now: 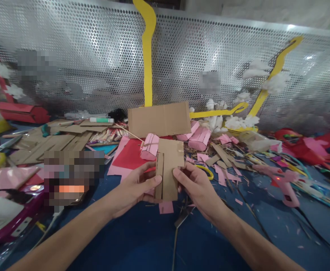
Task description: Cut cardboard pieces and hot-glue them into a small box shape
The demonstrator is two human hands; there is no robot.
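Note:
Both hands hold one small brown cardboard piece (169,165) upright above the blue table (142,241). It has a narrow folded strip along its left side. My left hand (135,188) grips the lower left edge, thumb on the front. My right hand (197,184) pinches the right edge with thumb and fingers. Just behind the piece sits a small pink paper-wrapped block (150,146) on a red sheet (128,155).
A larger cardboard sheet (159,119) stands behind, with pink blocks (199,137) beside it. Flat cardboard pieces (52,141), a glue stick (101,120) and scissors (3,145) lie at left. Pink scraps, a pink glue gun (283,180) and cables clutter the right. A perforated metal wall (82,64) backs the table.

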